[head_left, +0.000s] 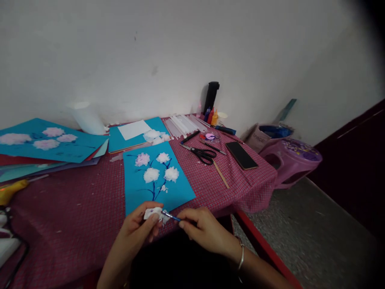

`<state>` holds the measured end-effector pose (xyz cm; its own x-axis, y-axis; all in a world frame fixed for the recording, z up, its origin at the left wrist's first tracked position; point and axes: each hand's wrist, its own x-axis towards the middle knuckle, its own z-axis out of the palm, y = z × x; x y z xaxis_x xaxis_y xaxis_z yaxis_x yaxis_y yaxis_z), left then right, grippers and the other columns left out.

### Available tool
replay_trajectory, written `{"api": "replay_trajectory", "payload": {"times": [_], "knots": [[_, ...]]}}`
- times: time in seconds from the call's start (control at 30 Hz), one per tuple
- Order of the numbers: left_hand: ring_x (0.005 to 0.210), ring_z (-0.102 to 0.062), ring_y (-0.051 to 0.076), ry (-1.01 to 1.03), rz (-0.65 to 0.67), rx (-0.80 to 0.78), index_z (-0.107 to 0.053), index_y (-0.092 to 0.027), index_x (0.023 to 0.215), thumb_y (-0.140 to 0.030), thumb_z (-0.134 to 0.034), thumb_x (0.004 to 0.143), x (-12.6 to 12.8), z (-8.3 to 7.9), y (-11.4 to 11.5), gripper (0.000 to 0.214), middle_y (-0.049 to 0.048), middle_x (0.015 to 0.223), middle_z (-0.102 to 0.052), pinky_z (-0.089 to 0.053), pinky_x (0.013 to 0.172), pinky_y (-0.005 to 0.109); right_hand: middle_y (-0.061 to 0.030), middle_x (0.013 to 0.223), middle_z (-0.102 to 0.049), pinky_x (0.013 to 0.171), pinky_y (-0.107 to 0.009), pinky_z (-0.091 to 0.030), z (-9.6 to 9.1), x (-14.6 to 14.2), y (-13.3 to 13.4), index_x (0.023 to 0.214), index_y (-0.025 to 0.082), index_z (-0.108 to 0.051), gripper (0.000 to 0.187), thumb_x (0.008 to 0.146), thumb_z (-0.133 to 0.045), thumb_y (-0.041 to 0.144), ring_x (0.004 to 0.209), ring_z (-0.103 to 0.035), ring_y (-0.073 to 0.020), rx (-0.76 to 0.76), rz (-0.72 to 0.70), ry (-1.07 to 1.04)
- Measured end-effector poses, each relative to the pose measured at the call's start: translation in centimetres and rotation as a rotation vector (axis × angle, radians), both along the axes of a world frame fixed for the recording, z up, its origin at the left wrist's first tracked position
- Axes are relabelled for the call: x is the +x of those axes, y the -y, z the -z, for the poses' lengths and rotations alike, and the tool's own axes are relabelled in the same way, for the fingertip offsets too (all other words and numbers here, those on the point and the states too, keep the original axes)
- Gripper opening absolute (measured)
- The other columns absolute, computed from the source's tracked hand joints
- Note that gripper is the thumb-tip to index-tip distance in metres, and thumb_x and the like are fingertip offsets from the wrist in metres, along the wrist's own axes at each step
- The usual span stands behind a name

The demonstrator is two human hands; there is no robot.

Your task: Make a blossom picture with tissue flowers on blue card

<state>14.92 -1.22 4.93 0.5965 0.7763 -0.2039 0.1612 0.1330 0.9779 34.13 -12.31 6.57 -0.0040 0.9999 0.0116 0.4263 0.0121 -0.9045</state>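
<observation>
Between the thumb and fingers of my left hand point(142, 224) is a crumpled white tissue point(154, 212) with faint purple marks. My right hand point(206, 228) pinches a blue-handled paintbrush point(173, 217), whose tip touches the tissue. Both hands are at the table's front edge. Just beyond them lies a blue sheet point(180, 192) with white and pale pink tissue flowers point(151, 175) on dark blue painted stems. Part of its near edge is hidden by my hands.
Black-handled scissors point(204, 155), a wooden stick point(221, 174) and a phone point(242, 155) lie right of the sheet. Glue sticks point(183, 126) and paint bottles point(214, 117) are behind. Another flower sheet point(78, 150) and a yellow glue gun point(12, 192) are left. A pink stool point(279, 168) stands right.
</observation>
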Motion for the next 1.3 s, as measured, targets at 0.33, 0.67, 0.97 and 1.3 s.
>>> {"api": "replay_trajectory", "payload": {"times": [0.33,0.67,0.97,1.3], "knots": [[0.052,-0.044,0.007,0.029,-0.107,0.062,-0.062,-0.021,0.091,-0.052,-0.067,0.080,0.8,0.0,0.7,0.034,-0.0045,0.061,-0.053,-0.033,0.046,0.016,0.0009,0.078,-0.064,0.064,-0.020,-0.039,-0.7,0.2,0.5,0.095,0.018,-0.069,0.018,0.091,-0.051,0.017,0.067,-0.055,-0.0102,0.038,-0.022,0.065],[0.046,-0.046,0.010,0.038,-0.173,-0.038,-0.059,-0.019,0.099,-0.055,-0.067,0.077,2.9,-0.6,1.5,0.043,-0.0033,0.058,-0.056,-0.033,0.039,0.018,0.0041,0.063,-0.056,0.059,-0.019,-0.038,-0.1,0.9,0.2,0.091,0.016,-0.067,0.018,0.091,-0.049,0.016,0.057,-0.053,-0.0089,-0.019,0.004,-0.042],[0.047,-0.048,0.010,0.057,-0.183,-0.037,-0.061,-0.018,0.097,-0.052,-0.070,0.077,2.5,-0.3,1.5,0.040,-0.0019,0.059,-0.058,-0.036,0.039,0.018,0.0039,0.064,-0.057,0.058,-0.019,-0.037,-0.2,0.9,0.2,0.092,0.018,-0.069,0.019,0.090,-0.050,0.015,0.058,-0.052,-0.0088,-0.010,0.007,-0.043],[0.060,-0.050,0.009,0.044,-0.538,0.165,-0.059,-0.026,0.103,-0.050,-0.064,0.082,0.3,-2.6,-0.1,0.032,-0.0047,0.069,-0.058,-0.040,0.052,0.016,0.0040,0.062,-0.053,0.055,-0.020,-0.037,0.3,1.1,0.1,0.096,0.017,-0.066,0.021,0.094,-0.048,0.026,0.056,-0.049,-0.0096,-0.017,0.096,-0.209]]}}
